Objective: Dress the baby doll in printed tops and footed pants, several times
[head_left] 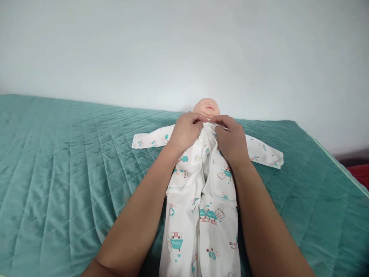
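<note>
A baby doll [206,106] lies on its back on a teal quilted bed cover [72,161], dressed in a white romper [201,207] printed with small teal and red cartoon figures. Its sleeves stretch out to both sides. My left hand [186,130] is closed on the romper's left front edge at the collar, just under the doll's chin. My right hand [230,138] pinches the right front edge at the same spot. The front of the romper gapes open below my hands, with small buttons showing along the left edge.
The bed cover runs wide to the left and right of the doll. A plain white wall [184,50] stands right behind the doll's head. The bed's right edge drops off near a red object [360,173] at the far right.
</note>
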Demonstrator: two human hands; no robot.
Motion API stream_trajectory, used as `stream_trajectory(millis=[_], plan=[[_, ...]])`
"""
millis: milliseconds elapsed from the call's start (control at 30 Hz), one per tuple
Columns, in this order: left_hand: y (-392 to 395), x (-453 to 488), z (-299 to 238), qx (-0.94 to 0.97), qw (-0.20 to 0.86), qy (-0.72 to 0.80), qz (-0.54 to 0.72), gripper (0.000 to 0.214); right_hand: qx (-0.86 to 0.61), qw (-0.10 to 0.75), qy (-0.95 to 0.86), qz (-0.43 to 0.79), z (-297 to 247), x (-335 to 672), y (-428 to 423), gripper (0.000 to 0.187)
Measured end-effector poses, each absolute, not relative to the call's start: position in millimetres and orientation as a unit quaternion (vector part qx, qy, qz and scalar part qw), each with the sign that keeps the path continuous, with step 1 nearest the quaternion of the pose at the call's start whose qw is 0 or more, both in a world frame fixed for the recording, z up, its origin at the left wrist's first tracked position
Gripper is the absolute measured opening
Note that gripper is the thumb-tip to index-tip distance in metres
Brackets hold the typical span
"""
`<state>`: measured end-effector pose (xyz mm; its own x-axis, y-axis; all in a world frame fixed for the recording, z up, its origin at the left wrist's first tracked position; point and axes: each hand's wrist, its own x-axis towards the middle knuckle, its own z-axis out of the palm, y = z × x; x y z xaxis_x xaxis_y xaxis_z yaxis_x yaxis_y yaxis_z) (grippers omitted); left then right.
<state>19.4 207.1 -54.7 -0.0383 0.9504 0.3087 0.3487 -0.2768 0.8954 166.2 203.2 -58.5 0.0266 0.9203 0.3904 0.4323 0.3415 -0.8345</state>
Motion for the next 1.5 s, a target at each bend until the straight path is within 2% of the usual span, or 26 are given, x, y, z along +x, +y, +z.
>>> stream_trajectory(millis=[200,833,1200,1500], plan=[[207.4,19.9,-53.5,0.624,0.284,0.537,0.492,0.026,-0.516,0.477,-0.664,0.255,-56.4,165.9,201.9,0.031],[206.0,13.7,-49.7,0.664,0.279,0.528,0.45,0.031,-0.501,0.53,-0.633,0.26,-62.4,167.4,204.7,0.031],[209.5,12.8,-53.7,0.765,0.087,0.524,0.365,0.031,-0.511,0.533,-0.617,0.274,-65.0,168.3,207.8,0.029],[208.8,15.5,-56.2,0.762,0.043,0.529,0.372,0.029,-0.503,0.538,-0.619,0.273,-63.6,167.0,208.5,0.025]])
